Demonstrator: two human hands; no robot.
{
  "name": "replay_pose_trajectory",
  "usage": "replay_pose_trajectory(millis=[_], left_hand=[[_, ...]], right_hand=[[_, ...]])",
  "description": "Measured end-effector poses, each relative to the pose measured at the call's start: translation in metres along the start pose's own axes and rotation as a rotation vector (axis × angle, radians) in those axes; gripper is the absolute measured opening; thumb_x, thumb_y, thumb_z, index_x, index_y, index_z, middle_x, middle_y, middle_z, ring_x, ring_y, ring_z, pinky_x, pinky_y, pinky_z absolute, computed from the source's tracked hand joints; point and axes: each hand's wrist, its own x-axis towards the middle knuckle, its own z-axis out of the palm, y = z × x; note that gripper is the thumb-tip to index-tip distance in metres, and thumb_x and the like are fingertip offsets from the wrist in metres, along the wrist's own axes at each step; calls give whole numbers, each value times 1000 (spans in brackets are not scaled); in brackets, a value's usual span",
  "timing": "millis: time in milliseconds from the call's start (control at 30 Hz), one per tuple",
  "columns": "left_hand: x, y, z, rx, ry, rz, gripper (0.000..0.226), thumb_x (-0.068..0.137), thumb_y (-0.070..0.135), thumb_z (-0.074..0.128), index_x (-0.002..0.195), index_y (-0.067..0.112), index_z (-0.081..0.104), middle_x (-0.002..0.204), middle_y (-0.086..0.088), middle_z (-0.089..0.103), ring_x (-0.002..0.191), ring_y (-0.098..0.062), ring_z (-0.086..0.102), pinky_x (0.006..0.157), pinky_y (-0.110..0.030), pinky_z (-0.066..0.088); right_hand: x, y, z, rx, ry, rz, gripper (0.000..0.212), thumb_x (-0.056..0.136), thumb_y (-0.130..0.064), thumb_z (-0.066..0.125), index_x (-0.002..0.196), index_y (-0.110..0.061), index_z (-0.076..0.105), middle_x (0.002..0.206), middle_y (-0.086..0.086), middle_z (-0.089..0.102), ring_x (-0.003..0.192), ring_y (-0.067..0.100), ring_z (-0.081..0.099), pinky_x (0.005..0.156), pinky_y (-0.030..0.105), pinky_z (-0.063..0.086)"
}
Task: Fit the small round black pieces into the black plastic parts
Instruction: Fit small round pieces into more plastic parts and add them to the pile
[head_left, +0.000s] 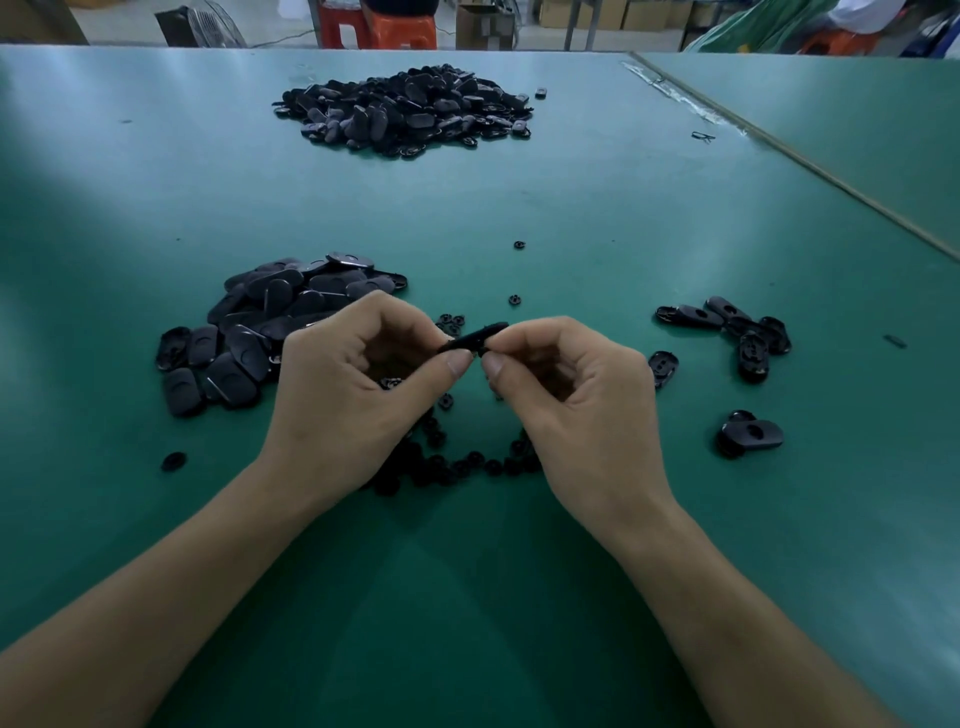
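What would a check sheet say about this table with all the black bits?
Surface: green table top.
Job's things: one black oval plastic part between the hands; near pile of such parts at left; bigger pile far back; small round black pieces under the hands; loose oval parts at right.
Clutter: small dark scrap at right.
Grippers: left hand and right hand each pinch the part.
Cables: thin pale cord on the far floor.
Surroundings: orange plastic stools, cardboard boxes.

Forearms extended; left hand (353, 395) and right hand (571, 400) curled, both seemingly pinching one black part (478, 335).
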Motion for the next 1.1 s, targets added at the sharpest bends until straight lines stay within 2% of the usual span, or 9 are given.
replay_pose_trajectory(millis=[67, 133, 300, 433, 633, 867, 1100], left_hand=[[0, 2, 0, 23, -15, 21, 14, 80, 29, 77, 83, 24, 65, 87, 6, 73, 77, -9, 70, 72, -19, 55], [0, 3, 0, 31, -14, 29, 14, 80, 25, 78, 83, 23, 65, 94, 6, 73, 82, -10, 71, 74, -19, 55], [-2, 3, 2, -15, -24, -13, 15, 80, 15, 77, 83, 18, 63, 81, 1, 73, 72, -16, 74, 68, -32, 61], [-4, 5, 6, -64, -67, -53, 23, 80, 11, 73, 96, 26, 68, 85, 4, 73, 71, -9, 73, 71, -20, 58], [-2, 5, 4, -92, -87, -58, 20, 82, 8, 71, 94, 24, 71, 90, 5, 76, 77, -9, 73, 73, -19, 56], [-2, 3, 3, -87, -94, -55, 26, 84, -1, 73, 95, 23, 73, 90, 4, 77, 76, -11, 75, 73, -19, 57], [-3, 1, 2, -65, -104, -55, 22, 84, 5, 76, 96, 23, 74, 87, 5, 78, 75, -13, 75, 72, -22, 59]], right_hand=[[1, 0, -1, -29, 19, -7, 21, 86, -10, 74, 84, -30, 71, 81, -10, 72, 76, 11, 68, 71, 24, 55], [1, 0, -1, -34, 29, -2, 20, 86, -10, 74, 84, -30, 71, 81, -9, 72, 76, 11, 67, 71, 26, 55], [0, -1, 0, -1, 21, -6, 17, 86, -7, 74, 84, -24, 72, 76, -10, 71, 68, 7, 66, 67, 19, 52], [0, -1, 0, 2, 10, -10, 20, 85, -6, 75, 84, -25, 71, 76, -12, 71, 70, 6, 67, 67, 16, 51], [-1, 1, 1, -60, -24, -10, 16, 86, -5, 74, 87, -21, 74, 78, -12, 73, 71, 2, 68, 68, 12, 50], [-2, 0, 1, -48, -49, 24, 15, 89, -5, 69, 89, -20, 72, 77, -13, 71, 71, 4, 66, 70, 19, 53], [-3, 0, 2, -113, -27, 14, 16, 89, -4, 69, 87, -19, 73, 74, -11, 70, 68, 8, 64, 67, 24, 54]])
